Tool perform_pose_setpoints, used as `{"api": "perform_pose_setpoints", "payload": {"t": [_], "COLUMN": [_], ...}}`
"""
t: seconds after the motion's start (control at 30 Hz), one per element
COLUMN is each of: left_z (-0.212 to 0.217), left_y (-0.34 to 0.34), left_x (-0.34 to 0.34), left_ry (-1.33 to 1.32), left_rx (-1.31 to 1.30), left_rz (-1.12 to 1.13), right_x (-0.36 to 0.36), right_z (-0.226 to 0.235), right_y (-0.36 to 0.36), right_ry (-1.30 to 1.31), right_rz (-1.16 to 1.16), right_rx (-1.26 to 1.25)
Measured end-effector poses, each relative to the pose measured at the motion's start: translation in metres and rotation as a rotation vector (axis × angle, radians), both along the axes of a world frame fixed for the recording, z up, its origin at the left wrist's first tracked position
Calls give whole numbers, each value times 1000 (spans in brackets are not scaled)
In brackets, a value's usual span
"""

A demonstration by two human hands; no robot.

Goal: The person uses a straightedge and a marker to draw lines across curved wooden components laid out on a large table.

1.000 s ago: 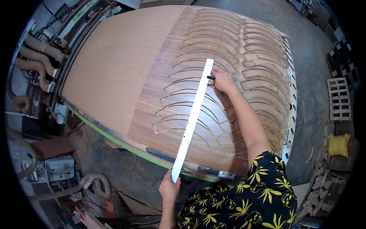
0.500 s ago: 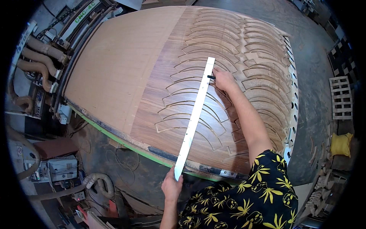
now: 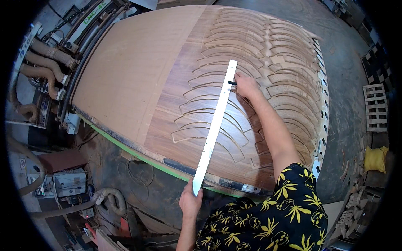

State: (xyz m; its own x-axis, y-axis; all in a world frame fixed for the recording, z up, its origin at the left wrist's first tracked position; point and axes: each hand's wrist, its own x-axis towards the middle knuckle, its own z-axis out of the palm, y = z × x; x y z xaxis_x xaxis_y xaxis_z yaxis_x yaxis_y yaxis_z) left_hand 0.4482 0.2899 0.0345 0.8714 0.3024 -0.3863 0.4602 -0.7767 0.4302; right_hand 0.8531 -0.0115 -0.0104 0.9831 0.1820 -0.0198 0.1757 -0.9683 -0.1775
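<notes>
A long, flat white strip (image 3: 215, 124) with several small dark marks lies at a slant across a wood-grain board (image 3: 167, 121). The board has rows of curved, arc-shaped cuts (image 3: 234, 31). My left hand (image 3: 191, 203) is closed round the near end of the strip, just past the board's front edge. Close to the far end, my right hand (image 3: 248, 87) is closed at the strip's right edge. A short black rod-like piece (image 3: 232, 83) pokes out from its fingers across the strip; the rest of it is hidden in the hand.
Plain tan board surface (image 3: 130, 71) covers the table's left part. A green edge (image 3: 119, 144) runs along the front. Ribbed hoses (image 3: 42, 77) and machinery stand at left. A yellow bag (image 3: 375, 159) and a pallet (image 3: 375, 107) lie at right.
The view has shifted very slightly. Both hands keep their places on the white strip, and its position over the board looks almost the same.
</notes>
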Motion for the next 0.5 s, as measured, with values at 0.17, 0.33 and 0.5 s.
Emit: {"api": "perform_pose_setpoints", "payload": {"t": [0.17,0.33,0.5], "left_z": [-6,-5,-4], "left_y": [3,3,5], "left_x": [-3,-3,-5], "left_ry": [-45,-35,-47], "left_rx": [2,-5,-17], "left_rz": [-19,-5,11], "right_x": [6,10,-2], "right_z": [-9,-16,2], "right_y": [-4,-7,-1], "right_ry": [12,9,-20], "right_rz": [10,3,12], "right_rx": [-14,-29,4]}}
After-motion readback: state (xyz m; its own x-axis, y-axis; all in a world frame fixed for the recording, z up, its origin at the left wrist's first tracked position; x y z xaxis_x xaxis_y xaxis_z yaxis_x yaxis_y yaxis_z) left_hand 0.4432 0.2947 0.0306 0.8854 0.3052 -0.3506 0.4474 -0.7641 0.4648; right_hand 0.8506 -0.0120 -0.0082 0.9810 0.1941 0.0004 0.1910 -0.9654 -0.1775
